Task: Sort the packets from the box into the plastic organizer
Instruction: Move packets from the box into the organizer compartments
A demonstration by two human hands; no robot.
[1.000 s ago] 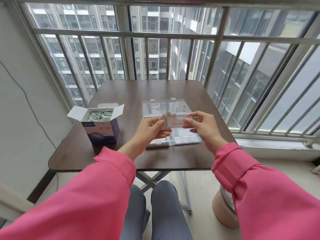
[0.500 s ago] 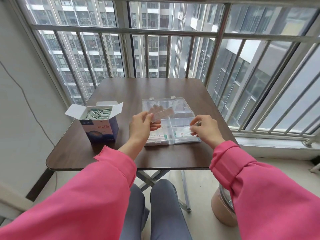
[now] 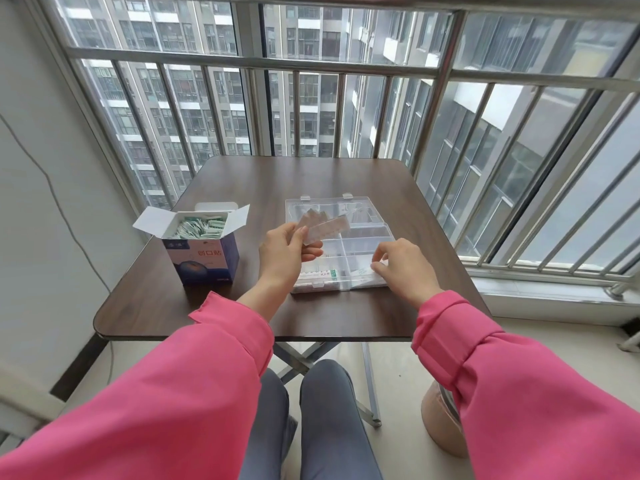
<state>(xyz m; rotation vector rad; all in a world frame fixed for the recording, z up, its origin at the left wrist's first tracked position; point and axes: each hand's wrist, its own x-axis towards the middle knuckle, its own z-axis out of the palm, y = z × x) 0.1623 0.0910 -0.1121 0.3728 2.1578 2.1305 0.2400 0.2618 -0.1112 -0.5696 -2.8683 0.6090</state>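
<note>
Your left hand (image 3: 282,252), near the middle of the frame, pinches a small fan of pale, flat paper packets (image 3: 320,223) between thumb and fingers. It holds them up over the clear plastic organizer with little compartments (image 3: 360,233). Your right hand (image 3: 403,268), just right of the middle, has its fingers curled down at the near right compartment. It looks like it is pinching a white packet with green print (image 3: 363,270) that lies there, but I cannot tell for sure if it grips it or only touches it.

The organizer lies open on the dark brown wooden table (image 3: 242,181), with its clear lid flat behind it. The near left compartment already holds some white packets with red and green marks (image 3: 320,273). The near right one has at least the one packet in it. The compartments farther back look bare, as far as the clear plastic lets you see.

So you have made a start, but there is a lot left. The blue and white cardboard box with its flaps open (image 3: 201,247) stands at the left of the table, well apart from the organizer. It is piled high with green and white packets (image 3: 201,226). You also have to put down the ones in your left hand. My guess is you are near the beginning of the job.
</note>
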